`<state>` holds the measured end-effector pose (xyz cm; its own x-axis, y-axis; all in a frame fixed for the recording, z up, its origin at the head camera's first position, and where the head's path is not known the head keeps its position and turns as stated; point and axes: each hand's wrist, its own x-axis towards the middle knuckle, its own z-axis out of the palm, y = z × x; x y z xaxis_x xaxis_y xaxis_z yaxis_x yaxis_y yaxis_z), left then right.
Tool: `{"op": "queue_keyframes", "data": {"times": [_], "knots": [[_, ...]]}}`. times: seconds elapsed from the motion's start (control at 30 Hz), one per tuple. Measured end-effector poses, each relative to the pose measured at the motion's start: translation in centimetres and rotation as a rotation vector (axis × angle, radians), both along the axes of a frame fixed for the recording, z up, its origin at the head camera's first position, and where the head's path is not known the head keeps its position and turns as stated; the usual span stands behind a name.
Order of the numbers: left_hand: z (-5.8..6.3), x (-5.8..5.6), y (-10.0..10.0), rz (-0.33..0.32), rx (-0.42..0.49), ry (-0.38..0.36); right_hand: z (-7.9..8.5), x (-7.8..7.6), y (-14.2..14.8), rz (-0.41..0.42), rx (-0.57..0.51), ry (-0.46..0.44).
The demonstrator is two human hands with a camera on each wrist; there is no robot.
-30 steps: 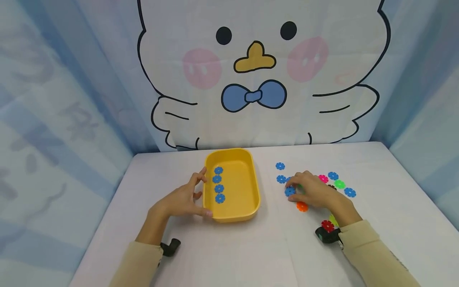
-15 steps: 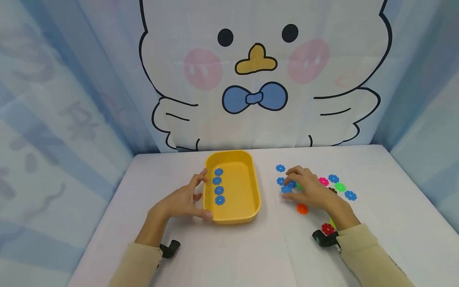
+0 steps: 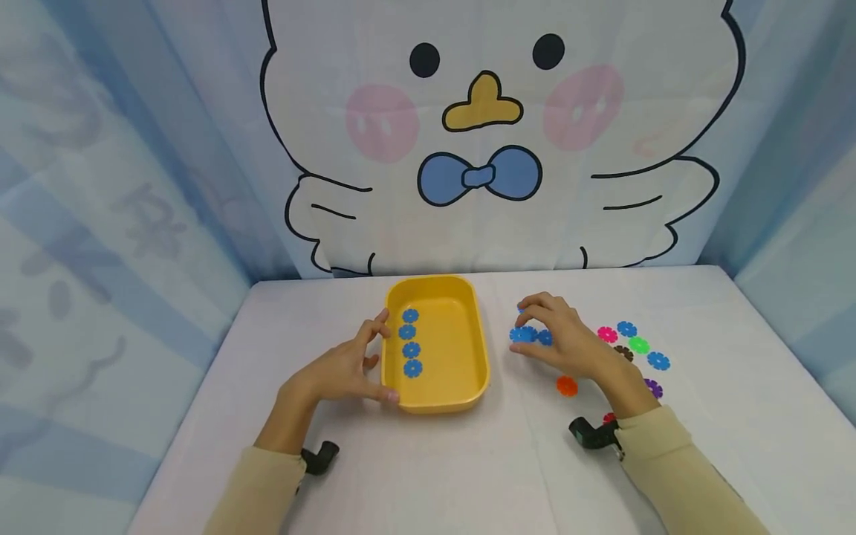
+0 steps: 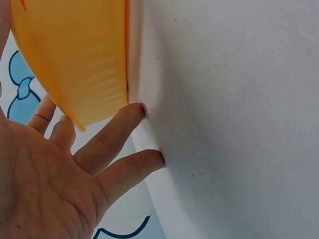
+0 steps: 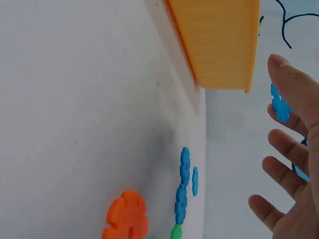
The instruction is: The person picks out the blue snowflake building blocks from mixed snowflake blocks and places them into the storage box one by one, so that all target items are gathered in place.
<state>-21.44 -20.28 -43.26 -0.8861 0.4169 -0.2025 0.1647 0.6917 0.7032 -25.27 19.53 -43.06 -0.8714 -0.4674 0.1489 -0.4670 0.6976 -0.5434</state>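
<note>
Lifted since earlier: blue plastic flower-shaped disc point(image 5: 280, 103), pinched by the right hand point(image 3: 568, 338), at three o'clock of the yellow plastic tray point(image 3: 451, 353)
Left hand point(image 3: 344, 368): fingers spread, touching tray at nine o'clock
Inside: four blue discs point(image 3: 412, 349) (a neat row)

Head cam: pic's bright, light soft & even, can't tell the exact source. Tabletop point(image 3: 455, 468) comes out near-white w/ a faint blurry shadow on the yellow tray's point(image 3: 451, 345) right. Far corners a bit dimmer; L curtain point(image 3: 120, 297) bluish, its print washed out. Wide-angle stretch toward the sides. Wrist cams: greyer & dimmer, esp. the tabletop. L wrist: broad soft-edged shadow beside my L fingers point(image 4: 112, 137), tray wall glows orange. R wrist: smudgy grey shadow on the tabletop, orange disc point(image 5: 127, 214) saturated, its fine detail soft; palm side of my R fingers point(image 5: 284, 174) shaded.
</note>
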Motion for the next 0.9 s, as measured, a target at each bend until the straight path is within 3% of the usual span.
{"op": "queue_keyframes", "data": {"times": [0.27, 0.6, 0.9], "knots": [[0.2, 0.1, 0.1, 0.002, -0.029, -0.007, 1.8, 0.3, -0.8, 0.048, -0.010, 0.096], [0.3, -0.1, 0.1, -0.005, -0.029, -0.017, 3.3, 0.4, -2.9, 0.079, -0.020, 0.064], [0.5, -0.1, 0.1, 0.001, -0.030, -0.012, 3.2, 0.2, -4.5, 0.162, -0.087, 0.071]]}}
